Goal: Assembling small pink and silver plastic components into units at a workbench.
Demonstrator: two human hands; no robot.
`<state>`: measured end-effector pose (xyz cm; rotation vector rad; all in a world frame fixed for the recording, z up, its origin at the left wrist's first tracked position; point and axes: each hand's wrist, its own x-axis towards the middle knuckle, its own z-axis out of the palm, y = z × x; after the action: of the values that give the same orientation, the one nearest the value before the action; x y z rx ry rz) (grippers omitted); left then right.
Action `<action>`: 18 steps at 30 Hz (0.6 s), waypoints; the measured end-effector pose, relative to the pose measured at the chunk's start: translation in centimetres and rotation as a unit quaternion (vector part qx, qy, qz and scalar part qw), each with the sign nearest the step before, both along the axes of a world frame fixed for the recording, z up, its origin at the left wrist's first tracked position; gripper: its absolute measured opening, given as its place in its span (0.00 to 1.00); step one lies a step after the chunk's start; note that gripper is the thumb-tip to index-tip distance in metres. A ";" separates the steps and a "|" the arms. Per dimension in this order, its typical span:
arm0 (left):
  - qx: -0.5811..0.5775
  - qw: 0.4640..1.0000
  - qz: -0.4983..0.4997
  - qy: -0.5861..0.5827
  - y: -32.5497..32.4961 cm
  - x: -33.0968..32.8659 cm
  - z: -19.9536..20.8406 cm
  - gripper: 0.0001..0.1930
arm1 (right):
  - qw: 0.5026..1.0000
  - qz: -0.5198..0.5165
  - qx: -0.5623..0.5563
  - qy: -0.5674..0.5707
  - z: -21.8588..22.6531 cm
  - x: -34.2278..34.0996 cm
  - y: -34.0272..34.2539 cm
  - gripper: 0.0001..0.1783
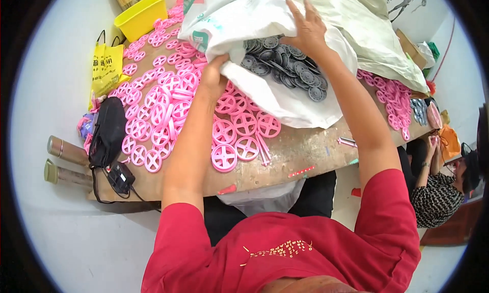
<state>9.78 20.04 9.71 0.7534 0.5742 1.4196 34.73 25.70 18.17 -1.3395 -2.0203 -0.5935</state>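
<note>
A white woven sack point(249, 18) lies on the table with its mouth toward me, and dark grey plastic wheels point(293, 69) fill the opening. My left hand point(215, 75) is closed on the left edge of the sack's mouth. At the upper right of the opening, my right hand point(308, 29) rests against the sack with fingers spread and thumb stretched toward the grey wheels. Pink spoked wheels point(178, 89) are heaped to the left of and beneath the sack, close to my left forearm.
A yellow bin point(141, 18) and a yellow bag point(107, 66) stand at the left. A black pouch point(108, 127) and two flasks point(69, 150) are nearer. More pink wheels point(392, 102) and a pale sack point(367, 28) lie right. Another person point(438, 201) sits at far right.
</note>
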 end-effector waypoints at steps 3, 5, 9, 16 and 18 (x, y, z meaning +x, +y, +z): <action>0.019 0.994 -0.063 -0.085 2.0 1.3 1.1 0.19 | 0.992 0.090 -0.018 -0.088 0.1 -2.7 1.0 0.64; -0.017 0.991 -0.123 -0.041 2.8 2.8 1.2 0.17 | 0.993 0.080 0.004 -0.083 -0.5 -4.7 2.1 0.54; 0.009 0.991 -0.128 0.030 2.1 3.0 -0.1 0.16 | 0.927 0.170 -0.334 -0.018 -3.2 -5.3 4.7 0.25; 0.100 0.879 0.291 0.364 -5.3 3.0 3.0 0.30 | 0.970 0.047 -0.223 0.089 -3.8 -1.4 5.0 0.17; 0.103 0.937 0.129 0.309 -11.1 8.3 5.0 0.36 | 0.969 0.020 -0.230 0.085 -2.8 -1.2 3.9 0.17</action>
<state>18.03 8.92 14.72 1.3527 1.0501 1.4902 33.49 29.62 15.36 -1.5438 -2.1110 0.0206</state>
